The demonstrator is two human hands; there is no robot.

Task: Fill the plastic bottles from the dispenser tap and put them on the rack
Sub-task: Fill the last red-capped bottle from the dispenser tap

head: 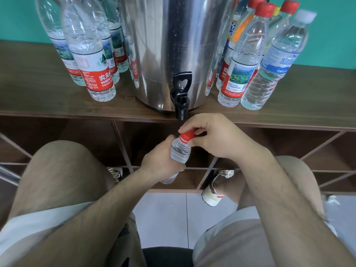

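My left hand (159,160) grips the body of a clear plastic bottle (180,152) held upright just below the shelf edge. My right hand (212,137) pinches the bottle's red cap (186,136) with thumb and fingers curled round it. The bottle holds water up to its shoulder. Directly above stands the steel dispenser (173,45), and its black tap (181,93) juts over the shelf edge a little above the cap. The bottle's lower part is hidden behind my left hand.
Several bottles with red labels stand left of the dispenser (92,60), and several capped ones stand to its right (242,60) on the brown shelf top (38,93). Below it are diagonal wooden rack compartments (289,151). My knees and shoes frame the tiled floor.
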